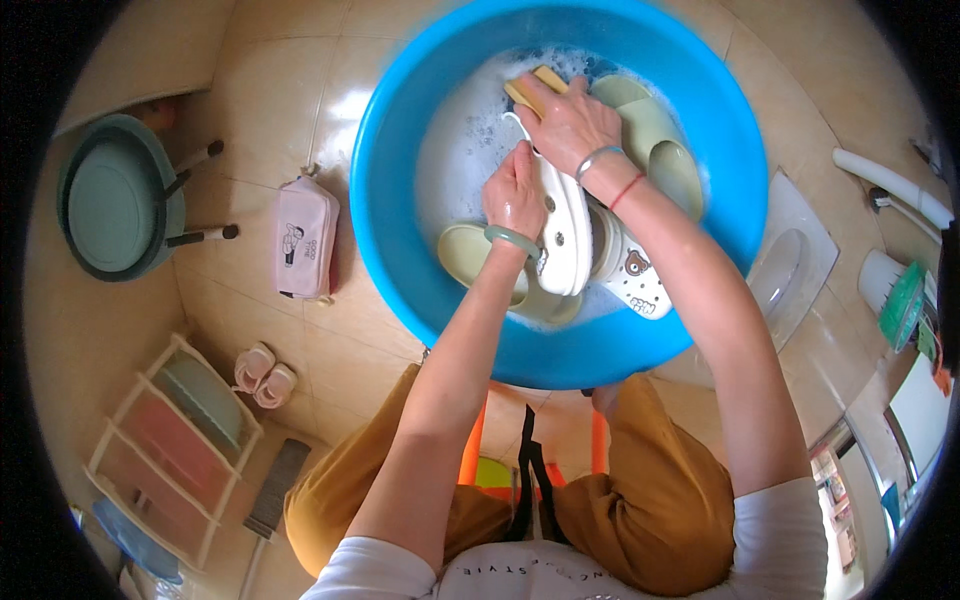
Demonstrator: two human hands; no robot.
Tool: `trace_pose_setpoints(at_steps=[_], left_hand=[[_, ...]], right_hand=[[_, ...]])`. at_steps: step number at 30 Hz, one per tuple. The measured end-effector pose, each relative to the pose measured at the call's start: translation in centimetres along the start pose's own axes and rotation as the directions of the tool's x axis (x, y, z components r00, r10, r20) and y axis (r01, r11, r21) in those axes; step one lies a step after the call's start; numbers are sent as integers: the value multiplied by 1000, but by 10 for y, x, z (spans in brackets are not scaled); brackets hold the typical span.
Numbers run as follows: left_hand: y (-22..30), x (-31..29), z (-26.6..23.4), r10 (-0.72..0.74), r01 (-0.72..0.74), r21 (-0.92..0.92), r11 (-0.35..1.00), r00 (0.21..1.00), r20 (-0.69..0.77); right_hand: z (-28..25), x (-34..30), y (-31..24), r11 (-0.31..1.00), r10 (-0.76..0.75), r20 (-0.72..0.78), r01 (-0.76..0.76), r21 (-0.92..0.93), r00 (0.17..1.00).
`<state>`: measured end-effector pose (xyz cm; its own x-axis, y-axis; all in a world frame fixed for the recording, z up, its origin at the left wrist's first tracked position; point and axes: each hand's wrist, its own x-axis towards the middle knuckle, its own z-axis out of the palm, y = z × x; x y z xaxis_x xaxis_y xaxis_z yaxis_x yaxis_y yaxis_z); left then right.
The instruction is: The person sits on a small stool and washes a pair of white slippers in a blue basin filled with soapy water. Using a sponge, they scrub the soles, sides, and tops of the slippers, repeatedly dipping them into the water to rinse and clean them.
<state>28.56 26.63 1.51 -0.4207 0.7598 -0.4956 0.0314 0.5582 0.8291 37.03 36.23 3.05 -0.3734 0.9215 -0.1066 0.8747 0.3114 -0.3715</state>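
My left hand (516,192) is closed around the edge of a white clog (568,228), which lies tilted on its side with its holes showing. In my right hand (578,122) is a tan, wooden-looking scrub brush (540,86), held at the clog's far end; its bristles are hidden. A second white clog (640,285) with a bear charm rests beside the first, partly under my right forearm. Pale green slippers lie in the soapy water, one (676,172) at the right and another (462,252) at the left. All sit inside a big blue basin (392,120).
A pink pouch (307,238) is on the tiled floor left of the basin, with small pink shoes (264,376) nearer me. Farther left are stacked green basins (112,200) and a rack (170,450). A squat toilet pan (795,262) lies at the right.
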Motion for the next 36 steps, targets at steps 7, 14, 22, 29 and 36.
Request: trace_pose_setpoints(at_steps=[7, 14, 22, 29, 36], left_hand=[[-37, 4, -16, -60, 37, -328, 944, 996, -61], [-48, 12, -28, -212, 191, -500, 844, 977, 15], [-30, -2, -70, -148, 667, -668, 329, 736, 661], [-53, 5, -50, -293, 664, -648, 374, 747, 596], [-52, 3, -20, -189, 600, -698, 390, 794, 577]], right_hand=[[-57, -135, -31, 983, -151, 263, 116, 146, 953], [2, 5, -20, 977, 117, 181, -146, 157, 976], [69, -33, 57, 927, 90, 2, -84, 366, 996], [-29, -64, 23, 912, -64, -77, 90, 399, 995], [-21, -106, -9, 968, -204, 135, 179, 173, 970]])
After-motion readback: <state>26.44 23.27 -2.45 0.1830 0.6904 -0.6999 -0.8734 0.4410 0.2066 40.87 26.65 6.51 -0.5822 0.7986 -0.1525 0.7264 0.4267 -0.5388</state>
